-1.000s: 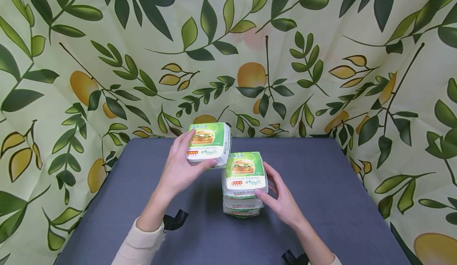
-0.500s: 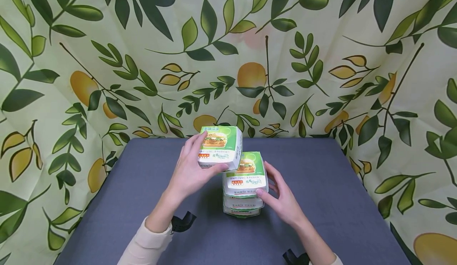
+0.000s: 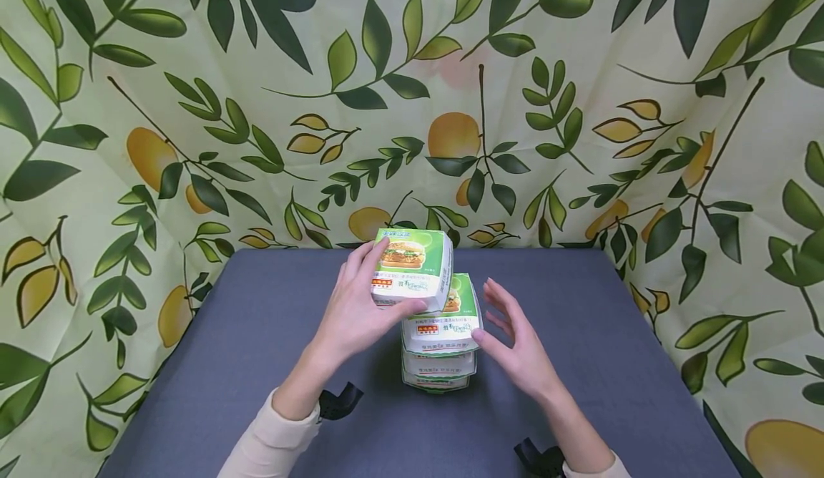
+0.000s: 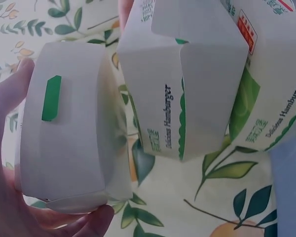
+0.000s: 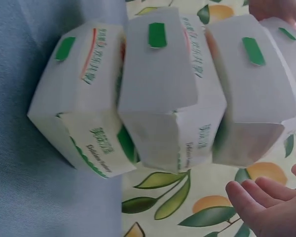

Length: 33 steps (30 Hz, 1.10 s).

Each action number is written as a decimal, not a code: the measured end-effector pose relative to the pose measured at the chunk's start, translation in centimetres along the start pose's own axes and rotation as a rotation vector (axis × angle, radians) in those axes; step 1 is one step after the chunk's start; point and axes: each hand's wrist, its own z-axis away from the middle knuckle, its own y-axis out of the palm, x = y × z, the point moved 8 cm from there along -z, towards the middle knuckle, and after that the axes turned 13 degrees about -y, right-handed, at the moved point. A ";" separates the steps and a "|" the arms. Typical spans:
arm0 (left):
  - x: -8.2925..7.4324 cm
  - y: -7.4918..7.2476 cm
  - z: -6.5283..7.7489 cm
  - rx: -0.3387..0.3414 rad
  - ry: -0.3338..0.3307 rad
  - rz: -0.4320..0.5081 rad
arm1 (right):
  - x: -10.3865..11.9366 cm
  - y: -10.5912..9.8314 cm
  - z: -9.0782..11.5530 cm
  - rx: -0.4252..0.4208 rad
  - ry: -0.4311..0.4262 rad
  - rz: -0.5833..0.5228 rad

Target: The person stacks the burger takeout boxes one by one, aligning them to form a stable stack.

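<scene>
My left hand (image 3: 350, 303) grips a white-and-green hamburger box (image 3: 413, 263), thumb along its near edge and fingers over its left side. That box hangs up and left of a stack of three matching boxes (image 3: 444, 338), overlapping the top one in the head view. In the left wrist view a gap shows between the held box (image 4: 64, 123) and the top stacked box (image 4: 153, 108). Right of the stack is my right hand (image 3: 521, 349), fingers spread and holding nothing. The right wrist view shows its fingers (image 5: 251, 202) apart from the stacked boxes (image 5: 163, 84).
The stack stands on a dark blue-grey tabletop (image 3: 257, 320), near its middle. Behind and at the sides hangs a leaf-and-fruit patterned cloth (image 3: 399, 56). Black straps (image 3: 341, 401) sit on both wrists.
My left hand has carried its hamburger box to the right, over the stack's top. My right hand has let go of the top stacked box and drawn slightly rightward.
</scene>
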 end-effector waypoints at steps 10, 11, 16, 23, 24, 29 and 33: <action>-0.8 1.0 0.3 0.012 0.011 -0.008 | 1.7 -0.6 -1.5 0.009 -0.048 0.017; -0.9 1.0 0.3 0.014 0.011 -0.009 | 1.9 -0.6 -1.7 0.012 -0.054 0.019; -1.4 1.3 0.4 0.018 0.016 -0.012 | 3.0 -0.5 -2.6 0.027 -0.091 0.023; -2.0 1.6 0.3 0.019 0.048 -0.014 | 3.8 0.1 -3.5 0.079 -0.108 0.014; -2.0 1.6 0.3 0.019 0.053 -0.013 | 3.8 0.2 -3.6 0.084 -0.111 0.008; -2.1 1.7 0.5 0.027 0.061 -0.013 | 4.0 0.4 -3.9 0.100 -0.131 0.010; -2.1 1.7 0.7 0.040 0.074 -0.012 | 4.0 0.3 -3.8 0.102 -0.135 0.017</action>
